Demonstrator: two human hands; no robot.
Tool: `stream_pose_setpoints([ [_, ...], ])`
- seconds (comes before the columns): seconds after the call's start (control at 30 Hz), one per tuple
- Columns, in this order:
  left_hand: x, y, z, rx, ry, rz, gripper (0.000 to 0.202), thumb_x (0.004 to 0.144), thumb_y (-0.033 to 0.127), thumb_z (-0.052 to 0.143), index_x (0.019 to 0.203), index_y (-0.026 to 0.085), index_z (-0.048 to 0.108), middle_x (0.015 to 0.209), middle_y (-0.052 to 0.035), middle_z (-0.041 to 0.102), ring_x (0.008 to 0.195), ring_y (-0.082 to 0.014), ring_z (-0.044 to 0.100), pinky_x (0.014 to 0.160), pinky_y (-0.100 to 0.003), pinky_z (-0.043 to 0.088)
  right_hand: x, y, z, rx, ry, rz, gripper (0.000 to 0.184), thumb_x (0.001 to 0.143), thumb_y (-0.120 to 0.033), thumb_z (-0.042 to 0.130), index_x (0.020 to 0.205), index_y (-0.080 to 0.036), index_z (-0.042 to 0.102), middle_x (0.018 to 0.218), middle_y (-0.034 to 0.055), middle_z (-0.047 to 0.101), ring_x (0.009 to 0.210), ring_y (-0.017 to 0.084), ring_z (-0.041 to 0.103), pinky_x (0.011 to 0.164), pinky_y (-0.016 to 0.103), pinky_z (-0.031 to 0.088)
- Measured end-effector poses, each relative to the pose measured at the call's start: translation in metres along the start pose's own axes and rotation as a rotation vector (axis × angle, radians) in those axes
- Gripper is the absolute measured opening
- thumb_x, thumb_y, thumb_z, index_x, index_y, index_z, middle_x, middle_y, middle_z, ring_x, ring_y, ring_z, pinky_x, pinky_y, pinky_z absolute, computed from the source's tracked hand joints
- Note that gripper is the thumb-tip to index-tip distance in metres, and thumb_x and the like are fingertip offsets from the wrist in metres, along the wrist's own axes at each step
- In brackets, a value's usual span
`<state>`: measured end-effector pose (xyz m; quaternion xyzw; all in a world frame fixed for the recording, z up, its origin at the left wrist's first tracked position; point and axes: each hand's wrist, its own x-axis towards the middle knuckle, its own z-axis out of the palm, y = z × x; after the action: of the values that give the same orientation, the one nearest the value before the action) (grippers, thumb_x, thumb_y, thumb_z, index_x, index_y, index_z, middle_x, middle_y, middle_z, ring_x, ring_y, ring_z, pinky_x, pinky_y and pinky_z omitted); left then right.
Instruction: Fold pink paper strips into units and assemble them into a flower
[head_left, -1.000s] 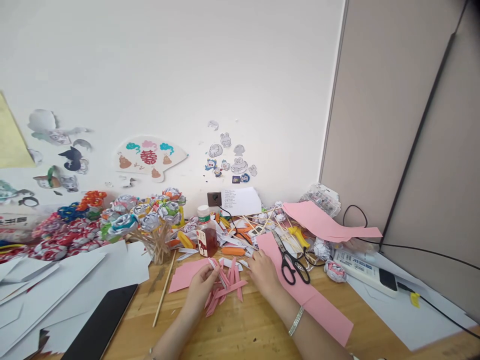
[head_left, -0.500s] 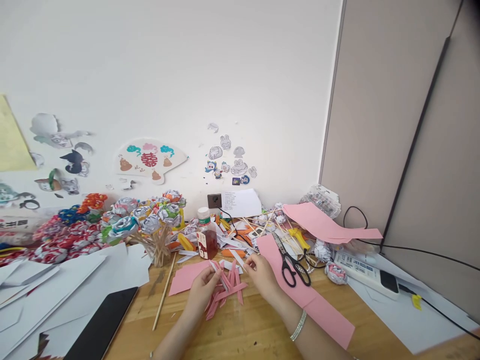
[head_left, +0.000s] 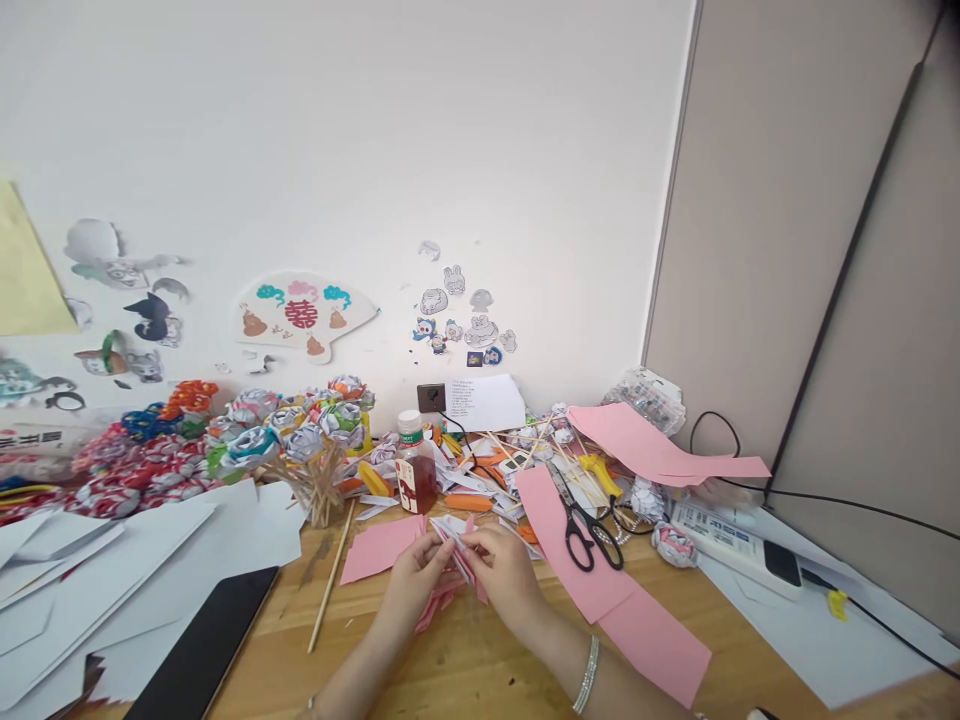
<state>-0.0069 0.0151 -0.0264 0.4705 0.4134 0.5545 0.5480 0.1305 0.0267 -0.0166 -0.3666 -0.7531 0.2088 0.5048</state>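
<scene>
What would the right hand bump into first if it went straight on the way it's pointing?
The right hand would likely meet the paper strips held between the two hands first, with the left hand just beyond them; exact depth is hard to judge from this single view.

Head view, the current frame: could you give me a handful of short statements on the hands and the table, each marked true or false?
1. The scissors lie across pink paper. True.
2. The right hand grips the scissors. False: it pinches paper strips together with the left hand.
3. The bottle is uncapped. False: a white cap is on it.
4. The black slab lies to the left of the stick. True.
5. The bottle is to the right of the scissors. False: it stands to their left.
</scene>
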Motion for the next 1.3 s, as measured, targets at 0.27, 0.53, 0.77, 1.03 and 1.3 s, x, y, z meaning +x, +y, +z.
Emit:
stream_pose_setpoints([
  [0.27, -0.001, 0.002, 0.002, -0.011, 0.033, -0.002, 0.032, 0.06, 0.043, 0.068, 0.073, 0.015, 0.058, 0.062, 0.0005, 0.064, 0.064, -0.0183, 0.062, 0.062, -0.031, 0.051, -0.003, 0.003, 0.004, -0.053, -0.061, -0.118, 0.018, 0.079, -0.014, 0.052, 0.068, -0.02, 0.064, 0.07, 0.0014, 0.057, 0.07, 0.013, 0.051, 0.062, 0.023, 0.039],
  [0.53, -0.004, 0.013, 0.006, 0.015, 0.06, -0.028, 0.036, 0.057, 0.046, 0.068, 0.074, 0.016, 0.059, 0.068, -0.0017, 0.068, 0.069, -0.0209, 0.064, 0.063, -0.032, 0.052, 0.001, 0.008, -0.002, -0.122, -0.136, -0.197, 0.02, 0.079, -0.012, 0.05, 0.085, -0.023, 0.067, 0.077, 0.0018, 0.057, 0.077, 0.014, 0.051, 0.067, 0.025, 0.038],
  [0.77, -0.002, 0.014, 0.005, 0.043, 0.082, 0.006, 0.034, 0.057, 0.045, 0.068, 0.071, 0.016, 0.058, 0.065, -0.0018, 0.068, 0.066, -0.0201, 0.064, 0.065, -0.031, 0.051, 0.004, 0.009, -0.011, -0.12, -0.28, -0.2, 0.031, 0.079, -0.01, 0.048, 0.098, -0.028, 0.064, 0.09, 0.0017, 0.059, 0.088, 0.016, 0.05, 0.077, 0.028, 0.039],
  [1.03, -0.004, 0.03, 0.002, 0.079, 0.267, -0.029, 0.036, 0.05, 0.047, 0.069, 0.063, 0.016, 0.057, 0.058, 0.0002, 0.063, 0.06, -0.0178, 0.061, 0.061, -0.03, 0.051, 0.009, 0.041, -0.011, -0.284, -0.302, -0.133, 0.045, 0.076, -0.004, 0.042, 0.118, -0.018, 0.05, 0.118, 0.0075, 0.054, 0.11, 0.019, 0.044, 0.095, 0.033, 0.032],
  [1.3, -0.005, 0.035, 0.006, 0.098, 0.249, -0.024, 0.038, 0.046, 0.05, 0.067, 0.059, 0.016, 0.055, 0.055, 0.0014, 0.06, 0.057, -0.0172, 0.06, 0.06, -0.031, 0.05, 0.01, 0.049, -0.007, -0.227, -0.231, -0.061, 0.044, 0.058, 0.007, 0.042, 0.086, -0.019, 0.064, 0.098, 0.0042, 0.062, 0.096, 0.017, 0.052, 0.084, 0.028, 0.038],
])
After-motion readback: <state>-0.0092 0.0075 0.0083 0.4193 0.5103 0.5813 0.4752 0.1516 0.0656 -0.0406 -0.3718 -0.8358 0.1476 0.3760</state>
